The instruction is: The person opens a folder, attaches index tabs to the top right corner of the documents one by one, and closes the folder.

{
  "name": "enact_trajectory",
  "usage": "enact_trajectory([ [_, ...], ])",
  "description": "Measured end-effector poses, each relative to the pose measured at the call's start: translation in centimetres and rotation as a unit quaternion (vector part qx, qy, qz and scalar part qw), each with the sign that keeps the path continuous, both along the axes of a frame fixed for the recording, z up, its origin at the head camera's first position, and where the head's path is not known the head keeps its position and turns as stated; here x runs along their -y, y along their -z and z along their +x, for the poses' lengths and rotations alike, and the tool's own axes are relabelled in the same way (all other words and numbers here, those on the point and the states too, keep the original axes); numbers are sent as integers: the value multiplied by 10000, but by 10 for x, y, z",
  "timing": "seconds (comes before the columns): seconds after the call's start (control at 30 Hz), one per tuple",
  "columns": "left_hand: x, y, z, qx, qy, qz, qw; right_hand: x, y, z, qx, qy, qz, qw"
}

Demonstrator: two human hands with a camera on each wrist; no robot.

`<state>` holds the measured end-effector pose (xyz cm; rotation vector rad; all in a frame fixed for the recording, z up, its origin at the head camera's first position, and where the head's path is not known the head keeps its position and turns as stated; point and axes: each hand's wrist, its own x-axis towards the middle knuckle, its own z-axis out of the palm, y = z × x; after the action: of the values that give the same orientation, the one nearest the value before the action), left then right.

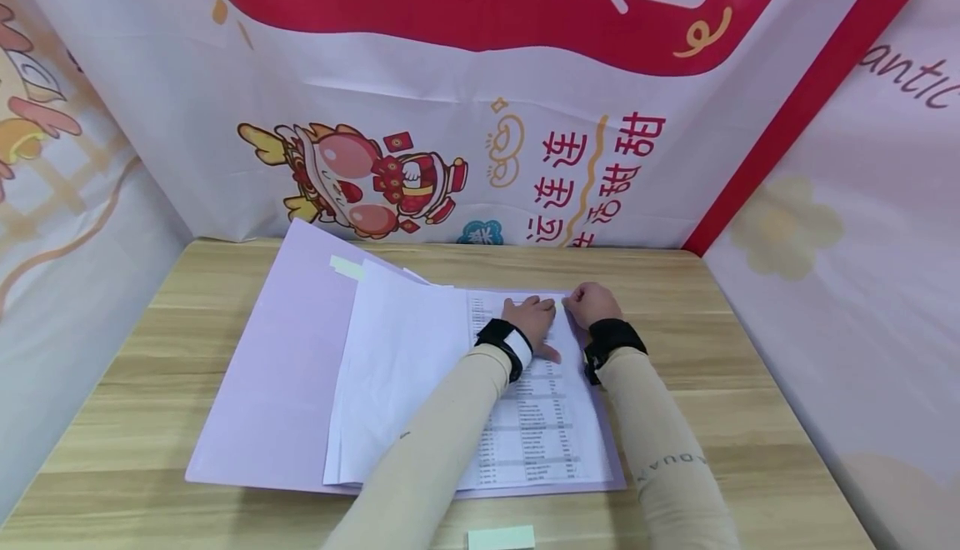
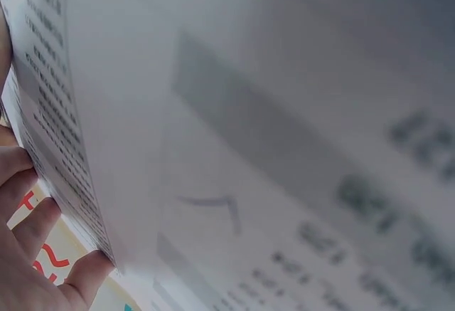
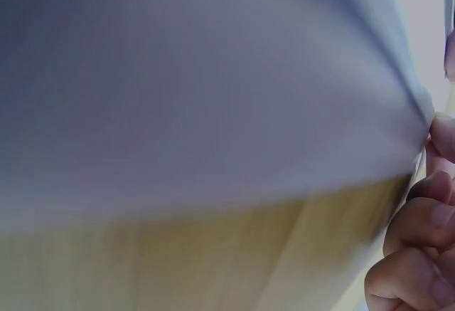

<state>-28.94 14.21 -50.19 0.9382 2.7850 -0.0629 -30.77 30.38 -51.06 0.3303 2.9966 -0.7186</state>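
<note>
A lavender folder [image 1: 273, 367] lies spread on a wood-grain tabletop [image 1: 712, 383], its left cover angled outward. On its right half is a printed page [image 1: 532, 450] with rows of small text and grey bands, too small to read. Blank-looking white sheets [image 1: 405, 367] lie turned over to the left of it.

A person reaches in with both arms. The left hand [image 1: 534, 321] rests on the upper part of the printed page, its grip apart, fingers spread and holding nothing. Just beside it, the right hand [image 1: 595, 304] has its grip together, thumb and curled fingers pinching the page's upper right corner; how many layers it holds, I cannot tell. Both wrists wear black bands, below which come beige sleeves [image 1: 427, 442].

A pale green tab [image 1: 347, 267] sits on the left cover near the sheets' top, and a pale green strip [image 1: 501, 537] lies on the tabletop below the folder. Behind hangs a white and red cloth [image 1: 420, 67] with a cartoon figure [image 1: 352, 179].
</note>
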Motion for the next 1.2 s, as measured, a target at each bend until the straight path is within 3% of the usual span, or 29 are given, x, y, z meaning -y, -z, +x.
enact_trajectory([
  [0.13, -1, 6, -2, -63, 8, 94, 9999, 6, 2, -1, -131, -18, 16, 9999],
  [0.27, 0, 5, -2, -208, -6, 179, 9996, 4, 1, 0, -179, -22, -44, 9998],
  [0.53, -1, 6, -3, -104, -31, 404, 9991, -4, -1, 2, 113, 205, -60, 9997],
  [0.83, -6, 14, -6, -118, -75, 320, 9994, -5, 2, -1, 503, -152, -328, 9981],
  [1.0, -3, 9, -4, -57, -78, 302, 9995, -10, 3, -1, 440, -470, -273, 9976],
  [1.2, -3, 13, -6, -29, -31, 357, 9994, -14, -1, 2, 261, -359, -145, 9989],
])
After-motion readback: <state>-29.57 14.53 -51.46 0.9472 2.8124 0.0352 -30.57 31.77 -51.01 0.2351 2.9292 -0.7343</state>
